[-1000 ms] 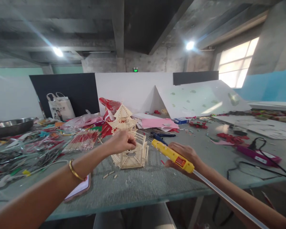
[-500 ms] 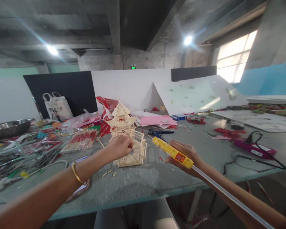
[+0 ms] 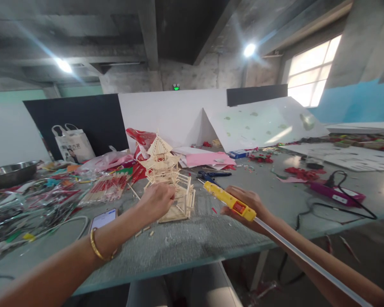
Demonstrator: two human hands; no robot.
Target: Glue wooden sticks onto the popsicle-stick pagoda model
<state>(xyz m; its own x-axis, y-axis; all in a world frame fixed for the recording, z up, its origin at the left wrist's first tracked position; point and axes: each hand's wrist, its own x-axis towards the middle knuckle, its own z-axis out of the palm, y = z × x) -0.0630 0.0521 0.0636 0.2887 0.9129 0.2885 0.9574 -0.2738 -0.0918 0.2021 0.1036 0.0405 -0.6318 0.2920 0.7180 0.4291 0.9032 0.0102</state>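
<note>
A pagoda model (image 3: 160, 162) built of thin pale wooden sticks stands upright on the table, with a pointed roof and several tiers. My left hand (image 3: 159, 199) is closed at its front left side and hides part of the lower tiers; whatever the fingers pinch is hidden. To the right, my right hand (image 3: 243, 204) is wrapped around a yellow hot glue gun (image 3: 229, 200), whose tip points up and left towards the pagoda, apart from it. A long clear glue stick (image 3: 294, 246) sticks out of the gun's back end, over the right forearm.
A phone (image 3: 104, 219) lies beside my left forearm, and bagged sticks (image 3: 106, 188) lie behind it. Blue-handled pliers (image 3: 213, 175) rest behind the glue gun. A purple power strip (image 3: 337, 195) with a black cord is at right; a metal bowl (image 3: 13, 174) at far left.
The view has shifted slightly. My left hand has drawn a little left and down from the pagoda's middle, showing more of the phone. The glue gun stays nearly still beside the pagoda.
</note>
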